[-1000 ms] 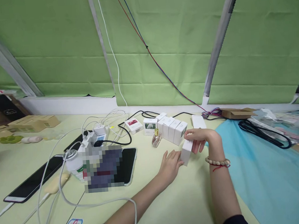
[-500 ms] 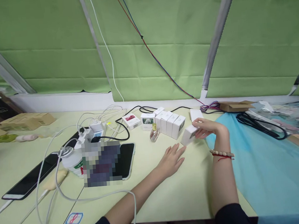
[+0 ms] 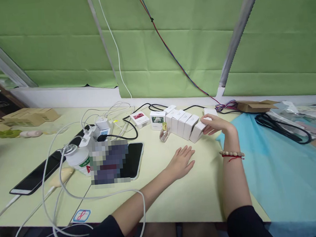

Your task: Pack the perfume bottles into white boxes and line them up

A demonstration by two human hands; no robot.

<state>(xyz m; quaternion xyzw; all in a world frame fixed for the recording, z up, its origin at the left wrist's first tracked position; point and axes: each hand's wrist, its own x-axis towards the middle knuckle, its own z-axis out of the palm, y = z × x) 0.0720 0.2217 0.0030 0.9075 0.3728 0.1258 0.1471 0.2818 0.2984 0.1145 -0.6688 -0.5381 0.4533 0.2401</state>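
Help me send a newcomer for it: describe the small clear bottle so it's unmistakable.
On the yellow table, find the row of white boxes that the right hand touches at one end. Near the row's other end, the bottle sits just in front of the white-flower box. Unlike its boxy neighbours, it is rounded and see-through, with a gold cap.

The right hand [image 3: 215, 123] partly hides the end box [image 3: 196, 133]; pixelation [image 3: 109, 164] masks part of one phone [image 3: 134, 159]; the bottom edge crops both sleeves [image 3: 245, 224].

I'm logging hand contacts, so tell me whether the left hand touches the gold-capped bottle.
Apart: the head view shows tabletop between the left hand and gold-capped bottle.
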